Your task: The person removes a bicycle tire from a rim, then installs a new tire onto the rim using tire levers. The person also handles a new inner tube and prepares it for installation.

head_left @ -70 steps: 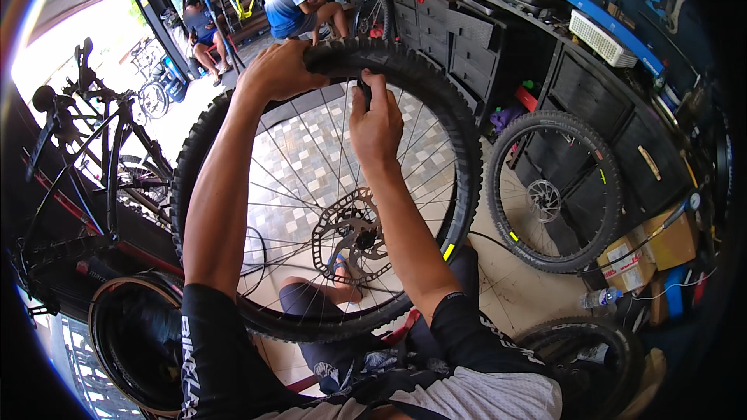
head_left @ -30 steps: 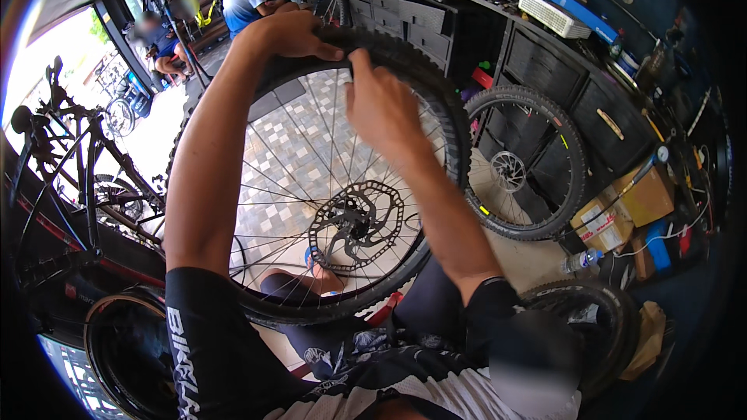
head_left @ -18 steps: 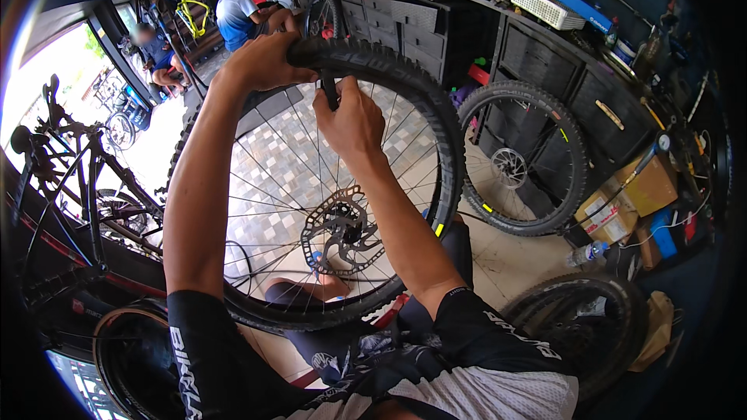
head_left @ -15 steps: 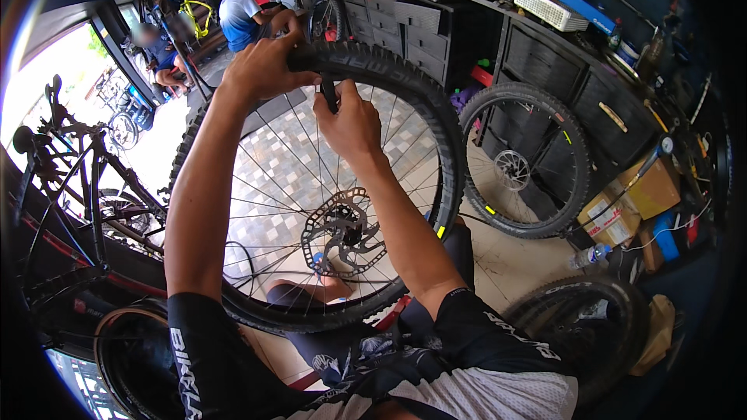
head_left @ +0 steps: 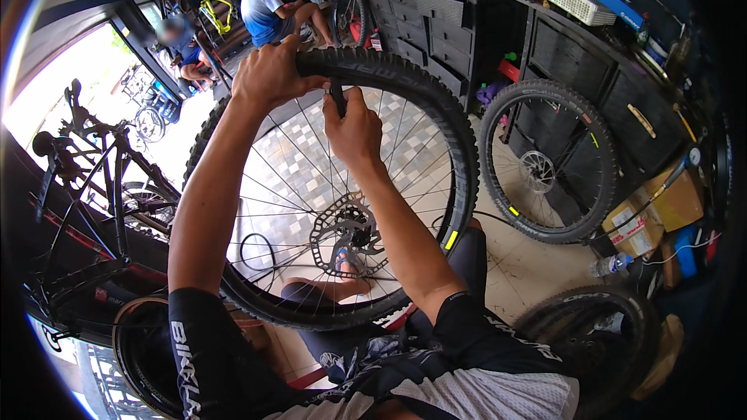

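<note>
A bicycle wheel with a knobby black tire (head_left: 462, 163) stands upright before me, its disc brake rotor (head_left: 320, 243) facing me. My left hand (head_left: 268, 76) is closed over the top left of the tire, thumb on the near side by the rim. Just right of that thumb, my right hand (head_left: 354, 131) pinches a short black tire lever (head_left: 338, 98) against the rim's inner edge. The lever's tip is hidden at the tire's edge. Both forearms cross in front of the spokes.
A second wheel (head_left: 537, 171) leans on black drawer cabinets (head_left: 576, 70) at right; another tire (head_left: 591, 350) lies lower right near cardboard boxes (head_left: 677, 194) and a plastic bottle (head_left: 612, 264). A dark bicycle (head_left: 117, 194) stands at left. Two people sit at the back.
The whole scene has shifted slightly to the right in the picture as the view turned. Both hands keep the same hold on the tire and the tire lever.
</note>
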{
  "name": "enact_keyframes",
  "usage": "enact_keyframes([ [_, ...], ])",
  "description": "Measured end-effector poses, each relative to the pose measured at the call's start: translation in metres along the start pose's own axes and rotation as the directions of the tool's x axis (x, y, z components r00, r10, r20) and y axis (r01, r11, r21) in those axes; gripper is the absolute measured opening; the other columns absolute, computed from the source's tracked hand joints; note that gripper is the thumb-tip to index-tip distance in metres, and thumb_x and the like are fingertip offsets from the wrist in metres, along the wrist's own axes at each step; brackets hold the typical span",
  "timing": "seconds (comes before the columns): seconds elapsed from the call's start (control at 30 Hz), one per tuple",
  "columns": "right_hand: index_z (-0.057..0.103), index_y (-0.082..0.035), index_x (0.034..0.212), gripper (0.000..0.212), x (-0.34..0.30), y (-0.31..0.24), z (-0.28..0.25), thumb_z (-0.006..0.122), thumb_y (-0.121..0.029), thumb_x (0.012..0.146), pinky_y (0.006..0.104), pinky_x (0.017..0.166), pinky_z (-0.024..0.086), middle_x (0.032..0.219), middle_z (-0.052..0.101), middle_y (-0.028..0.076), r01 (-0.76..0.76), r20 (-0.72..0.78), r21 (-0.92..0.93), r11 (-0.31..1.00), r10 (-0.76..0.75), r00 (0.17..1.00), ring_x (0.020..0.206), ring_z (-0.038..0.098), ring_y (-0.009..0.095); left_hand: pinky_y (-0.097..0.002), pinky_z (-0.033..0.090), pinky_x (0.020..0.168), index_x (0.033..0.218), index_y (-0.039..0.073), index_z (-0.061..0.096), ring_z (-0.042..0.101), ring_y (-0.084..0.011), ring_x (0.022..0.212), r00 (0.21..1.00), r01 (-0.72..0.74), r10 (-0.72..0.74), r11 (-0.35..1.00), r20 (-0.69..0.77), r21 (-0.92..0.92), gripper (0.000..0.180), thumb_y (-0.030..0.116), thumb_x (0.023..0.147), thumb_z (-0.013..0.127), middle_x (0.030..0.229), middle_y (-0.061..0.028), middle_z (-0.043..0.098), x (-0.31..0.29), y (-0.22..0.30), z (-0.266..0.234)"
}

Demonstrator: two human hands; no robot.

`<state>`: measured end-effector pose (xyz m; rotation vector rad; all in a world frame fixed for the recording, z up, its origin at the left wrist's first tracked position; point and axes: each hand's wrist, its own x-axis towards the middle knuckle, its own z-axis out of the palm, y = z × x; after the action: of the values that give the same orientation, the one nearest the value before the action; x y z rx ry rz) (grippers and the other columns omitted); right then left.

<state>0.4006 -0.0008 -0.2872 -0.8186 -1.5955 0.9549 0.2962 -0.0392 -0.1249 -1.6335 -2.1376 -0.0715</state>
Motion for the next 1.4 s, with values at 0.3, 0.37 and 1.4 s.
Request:
enact_keyframes([
  [0.3,0.06,-0.005,0.099,0.03,0.004,0.002,0.005,0.066,-0.034,0.101,0.0533,0.071,0.055,0.077,0.073,0.018,-0.062,-0.049,0.075,0.995,0.066,0.997,0.075,0.073,0.043,-0.0531,0.06,0.089,0.125,0.01,0.069,0.075,-0.0437,0.101,0.995,0.069,-0.073,0.995,0.066,0.067,0.093,0.08,0.065,0.083,0.106,-0.0264,0.074,0.014,0.004,0.008],
  [0.37,0.061,-0.004,0.097,0.033,0.005,0.003,0.004,0.067,-0.036,0.101,0.0515,0.072,0.055,0.08,0.074,0.017,-0.105,-0.042,0.081,0.991,0.109,0.993,0.077,0.074,0.041,-0.0525,0.06,0.089,0.124,0.01,0.07,0.075,-0.0431,0.101,0.995,0.08,-0.085,0.993,0.057,0.092,0.094,0.082,0.065,0.082,0.106,-0.0261,0.074,0.016,0.006,0.011],
  [1.4,0.069,-0.006,0.121,0.035,0.067,-0.062,-0.092,0.062,-0.033,0.1,0.0525,0.09,0.057,0.104,0.076,0.024,0.306,0.491,-0.608,0.733,0.044,0.87,0.102,0.074,0.041,-0.046,0.057,0.091,0.117,0.008,0.076,0.075,-0.0349,0.102,0.98,-0.021,0.041,0.995,0.193,-0.102,0.097,0.09,0.064,0.076,0.105,-0.0183,0.078,0.031,-0.013,0.005],
])
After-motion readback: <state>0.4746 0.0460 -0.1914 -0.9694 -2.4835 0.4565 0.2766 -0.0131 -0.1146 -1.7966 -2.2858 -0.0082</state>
